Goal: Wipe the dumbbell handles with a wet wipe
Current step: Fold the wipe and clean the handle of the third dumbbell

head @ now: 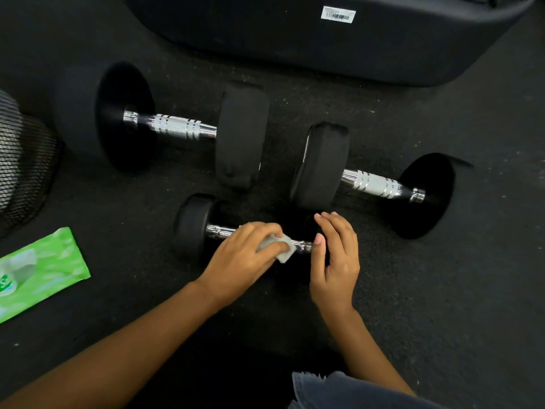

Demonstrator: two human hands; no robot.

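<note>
Listing nearest first: your left hand (244,255) pressed and pinched the folded wet wipe (283,252) against the handle (218,231) of the small dumbbell (194,225) on the floor (442,290). Your right hand (334,261), fingers loosely extended, rested at its right end. Left lay the green wipes pack (44,270). Farther off lay the left large dumbbell (182,126) and the right large dumbbell (374,183).

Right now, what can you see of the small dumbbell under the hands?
The small dumbbell lies on the dark floor, nearest the person. It has a round matte black head at the left and a shiny metal handle. The left hand holds a folded white wipe on the handle. The right hand covers the right end, too dark to make out; whether it grips is unclear.
</note>
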